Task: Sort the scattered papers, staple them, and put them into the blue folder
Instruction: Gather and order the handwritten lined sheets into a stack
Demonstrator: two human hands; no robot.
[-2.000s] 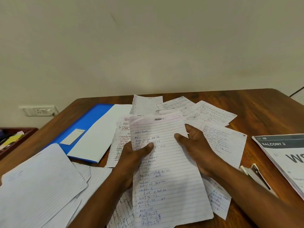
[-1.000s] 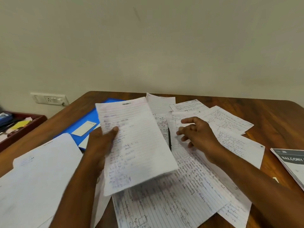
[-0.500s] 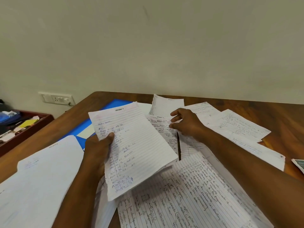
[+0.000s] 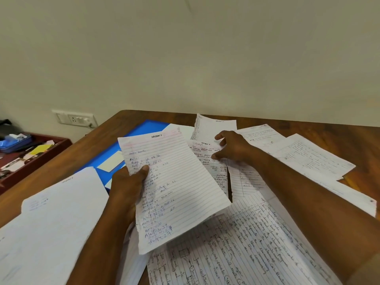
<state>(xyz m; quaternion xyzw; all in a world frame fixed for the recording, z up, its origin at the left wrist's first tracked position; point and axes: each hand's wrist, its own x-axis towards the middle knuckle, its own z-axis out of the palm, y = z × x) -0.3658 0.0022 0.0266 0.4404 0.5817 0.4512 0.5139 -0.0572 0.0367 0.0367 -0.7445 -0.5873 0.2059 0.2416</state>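
My left hand (image 4: 129, 186) grips a lined sheet headed "Section 1" (image 4: 176, 182) by its left edge, thumb on top, and holds it lifted above the table. My right hand (image 4: 232, 147) reaches over the scattered papers (image 4: 308, 157) and pinches the edge of a handwritten sheet (image 4: 207, 153) lying at the middle back. The blue folder (image 4: 107, 153) lies at the back left, mostly covered by papers; a white label shows on it. More written sheets (image 4: 236, 247) lie in front. No stapler is in view.
A wooden table (image 4: 329, 124) carries everything. A large blank sheet (image 4: 51, 219) lies at the near left. Beyond the table's left edge stands a red tray (image 4: 30, 161) with small items. A wall socket (image 4: 76, 119) sits behind.
My right hand let go of the Section 1 sheet and reached to the papers at the middle back. My left hand carried that sheet left and keeps it lifted. The view turned left.
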